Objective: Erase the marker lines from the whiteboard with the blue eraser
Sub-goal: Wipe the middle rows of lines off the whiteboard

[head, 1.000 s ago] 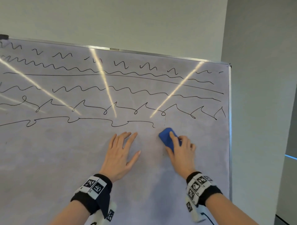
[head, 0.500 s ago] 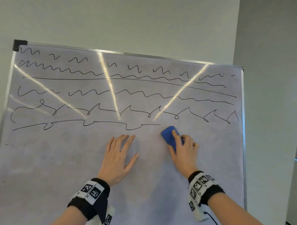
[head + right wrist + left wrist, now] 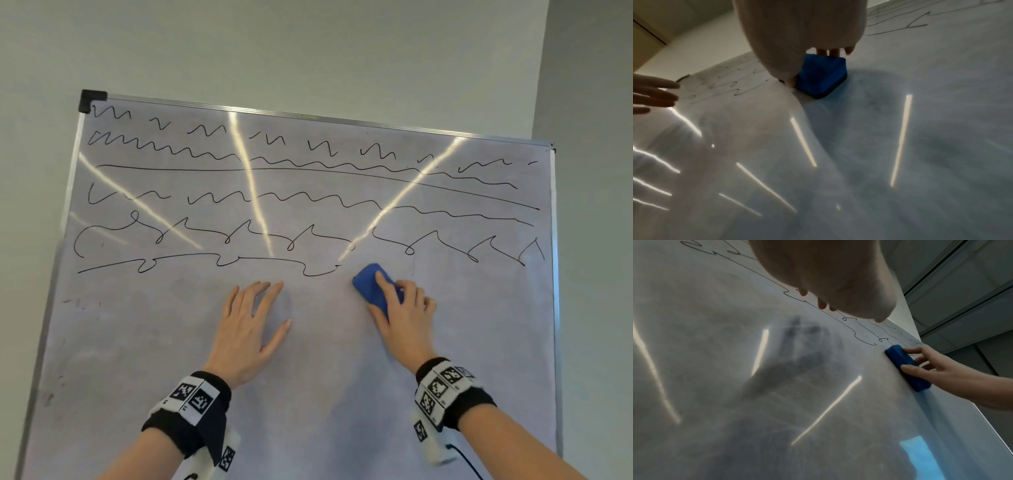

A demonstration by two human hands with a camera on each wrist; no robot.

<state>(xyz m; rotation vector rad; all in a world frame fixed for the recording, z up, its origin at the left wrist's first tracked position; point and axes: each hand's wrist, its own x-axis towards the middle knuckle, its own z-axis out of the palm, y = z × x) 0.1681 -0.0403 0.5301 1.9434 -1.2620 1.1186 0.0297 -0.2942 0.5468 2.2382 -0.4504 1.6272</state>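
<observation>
Two hands work at the whiteboard [image 3: 342, 394]. Our right hand [image 3: 406, 318] grips the blue eraser [image 3: 371, 286], fingers [image 3: 383, 282] curled over its back and thumb along its side, pressing it flat against the whiteboard just below the lowest rows of black marker lines [image 3: 274, 202]. Our left hand [image 3: 246, 329] rests on the whiteboard beside the eraser, to its left and apart from it, fingers straight and spread, holding nothing. Several wavy and looping rows of marker fill the whiteboard above both hands; the surface below them is grey and smudged. Bright streaks of reflected light [image 3: 251, 185] cross the whiteboard.
</observation>
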